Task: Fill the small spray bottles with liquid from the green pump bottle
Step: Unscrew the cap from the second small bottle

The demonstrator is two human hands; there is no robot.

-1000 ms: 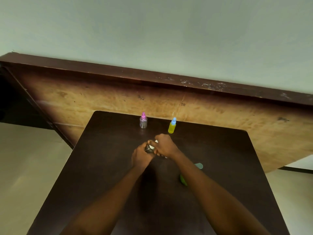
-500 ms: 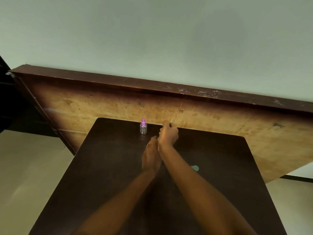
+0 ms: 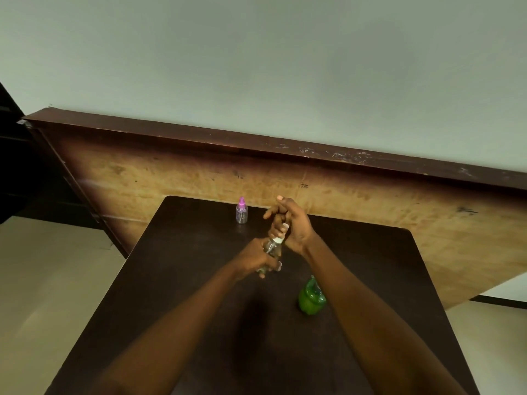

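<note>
My left hand [image 3: 256, 260] grips the body of a small clear spray bottle [image 3: 272, 248], held tilted above the middle of the dark table [image 3: 176, 280]. My right hand [image 3: 293, 223] is curled round the bottle's white top [image 3: 283, 229], with one finger sticking up. A second small bottle with a pink cap [image 3: 241, 210] stands upright near the table's far edge, left of my hands. The green pump bottle [image 3: 310, 297] stands on the table under my right forearm, which partly hides it. The yellow bottle with the blue cap is not in sight.
A large worn wooden board [image 3: 370, 201] leans against the wall right behind the table's far edge. Pale floor lies to the left and right of the table.
My right hand has come back from the table's far edge and now holds the top of the clear bottle in my left hand. The green bottle shows more from under my forearm.
</note>
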